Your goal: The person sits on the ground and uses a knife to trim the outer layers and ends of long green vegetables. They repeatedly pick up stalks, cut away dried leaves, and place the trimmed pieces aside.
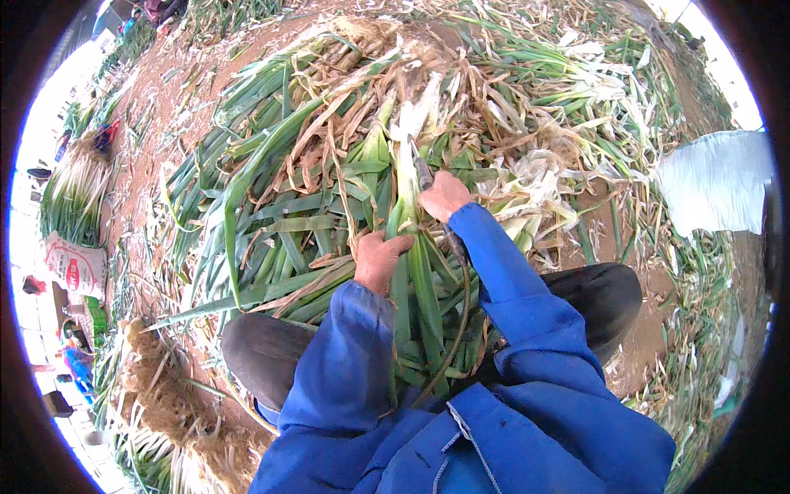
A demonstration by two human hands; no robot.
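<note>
My left hand [381,256] is closed around the green upper part of a leek or large green onion [405,179], whose white stem points away from me. Just right of that stem, my right hand [445,196] grips a dark tool [423,173] with a thin tip lying close to the white part. From the tool a hose or cord [464,309] runs back towards my lap. Beneath both hands lies a large heap of long green leaves [296,216] with dry brown leaves across it. The tool's exact kind cannot be told.
Peeled pale leaves [537,197] lie to the right, and more stalks [574,80] at the upper right. Rooted bundles [166,395] rest at lower left. Another bundle [77,185] and a printed sack [75,265] stand far left. A pale sheet [716,182] is at far right.
</note>
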